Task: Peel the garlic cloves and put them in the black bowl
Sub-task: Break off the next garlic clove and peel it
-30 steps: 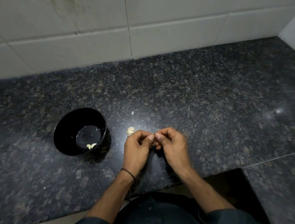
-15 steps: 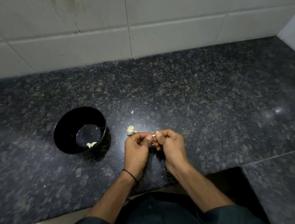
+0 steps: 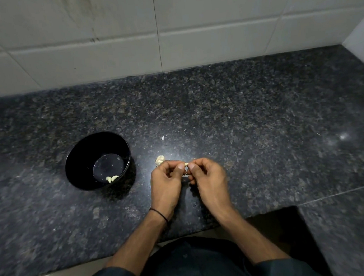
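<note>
My left hand [image 3: 166,182] and my right hand [image 3: 208,177] meet over the counter's front middle. Together their fingertips pinch a small pale garlic cloves piece, one garlic clove [image 3: 186,164], mostly hidden between the thumbs. Just beyond my left hand lies a pale lump of garlic [image 3: 159,160] on the counter. The black bowl [image 3: 80,154] stands to the left of my hands, with two peeled cloves [image 3: 112,178] lying at its bottom near the front wall.
The dark speckled granite counter [image 3: 251,121] runs back to a white tiled wall [image 3: 168,30]. A small flake of skin [image 3: 162,137] lies beyond the garlic. At the right the counter turns towards me around a dark cut-out [image 3: 277,221].
Both hands stay together on the clove, with only small shifts of the fingers. The bowl and the garlic lump have not moved.
</note>
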